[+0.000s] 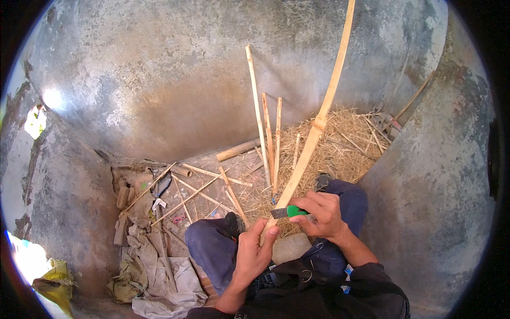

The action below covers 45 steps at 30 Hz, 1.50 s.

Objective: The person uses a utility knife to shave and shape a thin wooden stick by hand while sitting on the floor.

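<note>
A long, pale bamboo strip (330,90) with a raised node rises from my lap toward the top of the view. Its lower end is gripped by my left hand (254,250), thumb and fingers closed round it. My right hand (322,214) is closed on a green-handled knife (296,211). The knife's short grey blade lies across the strip, just above my left hand. Part of the handle is hidden under my right fingers.
Straw shavings (340,143) are heaped beyond my knees. Several bamboo sticks (256,101) lean on the grey wall (175,64); others lie on the floor at left. Crumpled sacks (172,287) lie by my left knee. A bamboo pole (238,150) lies along the back wall.
</note>
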### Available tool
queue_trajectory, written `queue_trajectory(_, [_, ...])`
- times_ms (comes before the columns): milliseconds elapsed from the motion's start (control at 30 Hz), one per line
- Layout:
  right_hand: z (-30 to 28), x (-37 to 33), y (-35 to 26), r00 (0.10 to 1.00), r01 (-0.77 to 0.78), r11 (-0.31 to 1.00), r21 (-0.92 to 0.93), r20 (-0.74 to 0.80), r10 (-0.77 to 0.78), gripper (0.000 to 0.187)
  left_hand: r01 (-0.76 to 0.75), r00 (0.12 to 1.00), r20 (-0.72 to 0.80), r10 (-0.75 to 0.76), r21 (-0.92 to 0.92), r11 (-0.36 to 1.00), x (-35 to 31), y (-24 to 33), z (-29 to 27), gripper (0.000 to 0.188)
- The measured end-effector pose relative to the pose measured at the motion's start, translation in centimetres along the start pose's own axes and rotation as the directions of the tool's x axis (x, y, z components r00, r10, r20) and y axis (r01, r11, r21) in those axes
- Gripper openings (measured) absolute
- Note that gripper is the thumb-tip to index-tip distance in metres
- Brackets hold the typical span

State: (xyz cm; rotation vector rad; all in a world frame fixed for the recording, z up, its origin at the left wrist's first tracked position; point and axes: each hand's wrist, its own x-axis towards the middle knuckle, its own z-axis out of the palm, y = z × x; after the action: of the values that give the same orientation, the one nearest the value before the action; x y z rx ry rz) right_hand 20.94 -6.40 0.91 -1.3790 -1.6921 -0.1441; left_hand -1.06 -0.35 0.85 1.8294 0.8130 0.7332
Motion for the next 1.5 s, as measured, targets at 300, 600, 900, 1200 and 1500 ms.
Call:
queue_trajectory(300, [0.1, 0.1, -0.1, 1.000, -0.009, 0.998, -0.056, -0.024, 0.008, 0.033, 0.050, 0.999, 0.014, -0.051, 0.049, 0.998, 0.0, 0.3, 0.2, 0.027])
queue_trajectory(600, [0.8, 0.1, 0.8, 0.999, -0.022, 0.998, -0.067, -0.043, 0.020, 0.033, 0.089, 0.996, 0.025, -0.090, 0.042, 0.995, -0.2, -0.2, 0.4, 0.032])
queue_trajectory(900, [1.1, 0.5, 1.1, 0.999, -0.028, 0.993, -0.117, -0.043, 0.023, 0.031, 0.075, 0.996, 0.039, -0.078, 0.088, 0.993, -0.1, -0.3, 0.0, 0.034])
queue_trajectory(1200, [-0.8, 1.4, 6.5, 0.942, -0.226, 0.966, -0.125, -0.279, 0.184, 0.031, 0.183, 0.981, 0.051, -0.189, 0.102, 0.978, -2.9, -1.8, 0.4, 0.036])
queue_trajectory(1500, [-0.4, 1.0, 5.9, 0.939, -0.272, 0.950, 0.156, -0.170, 0.297, 0.028, 0.222, 0.970, 0.157, -0.187, -0.242, 0.945, -3.0, -4.3, -0.3, 0.037])
